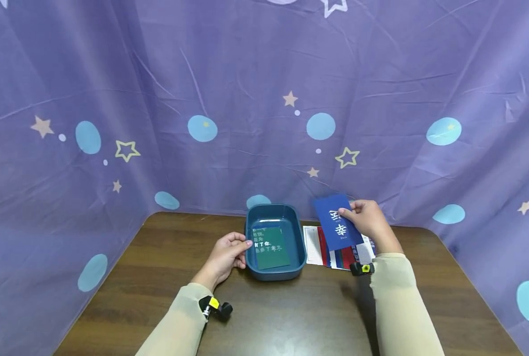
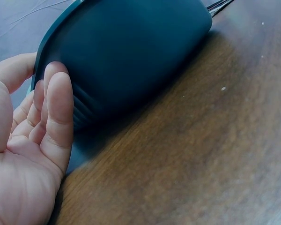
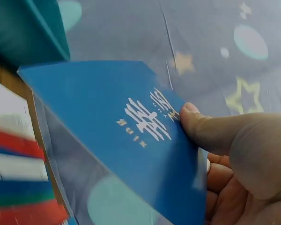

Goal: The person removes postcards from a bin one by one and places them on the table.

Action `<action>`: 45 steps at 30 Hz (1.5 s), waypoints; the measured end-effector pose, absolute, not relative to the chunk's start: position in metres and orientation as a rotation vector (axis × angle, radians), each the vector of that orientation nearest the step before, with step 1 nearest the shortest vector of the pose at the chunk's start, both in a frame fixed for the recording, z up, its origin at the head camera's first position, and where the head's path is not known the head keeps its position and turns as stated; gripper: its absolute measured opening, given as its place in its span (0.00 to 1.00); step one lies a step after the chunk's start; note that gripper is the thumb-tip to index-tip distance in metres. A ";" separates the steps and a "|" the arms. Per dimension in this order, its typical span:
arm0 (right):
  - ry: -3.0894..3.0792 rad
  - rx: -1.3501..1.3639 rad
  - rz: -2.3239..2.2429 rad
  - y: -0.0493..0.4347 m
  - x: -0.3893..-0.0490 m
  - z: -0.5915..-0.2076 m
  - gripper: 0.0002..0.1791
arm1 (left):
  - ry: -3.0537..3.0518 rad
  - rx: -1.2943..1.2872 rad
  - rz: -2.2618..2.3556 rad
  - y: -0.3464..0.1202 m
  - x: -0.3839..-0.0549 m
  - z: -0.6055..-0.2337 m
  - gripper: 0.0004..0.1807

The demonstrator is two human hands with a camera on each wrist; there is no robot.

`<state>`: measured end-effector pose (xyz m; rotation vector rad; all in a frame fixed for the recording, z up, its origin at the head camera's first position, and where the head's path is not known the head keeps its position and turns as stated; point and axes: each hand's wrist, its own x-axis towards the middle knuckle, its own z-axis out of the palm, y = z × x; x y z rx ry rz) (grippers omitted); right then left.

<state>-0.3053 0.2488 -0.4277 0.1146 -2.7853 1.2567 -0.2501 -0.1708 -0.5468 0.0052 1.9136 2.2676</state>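
My right hand (image 1: pixel 371 220) pinches a blue card (image 1: pixel 335 222) with white Chinese characters, thumb on its printed face. The card is raised and tilted above several other cards (image 1: pixel 312 244) on the table. My left hand (image 1: pixel 226 254) grips the left side of a dark teal plastic box (image 1: pixel 297 264). Its thumb lies at the rim and its fingers rest along the outer wall, as the left wrist view shows. Inside the box lies a green card (image 1: pixel 271 257) with white characters. In the right wrist view, the blue card (image 3: pixel 107 103) hides part of what is behind it.
The box stands on a brown wooden table (image 1: pixel 291 316), near its back edge. A purple curtain (image 1: pixel 246 74) with stars and dots hangs right behind the table and along both sides. Striped red, white and blue cards lie just right of the box.
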 end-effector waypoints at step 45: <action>-3.099 -0.460 0.943 0.356 -0.307 -0.505 0.30 | 1.889 0.006 2.290 -0.169 -0.250 -0.544 0.09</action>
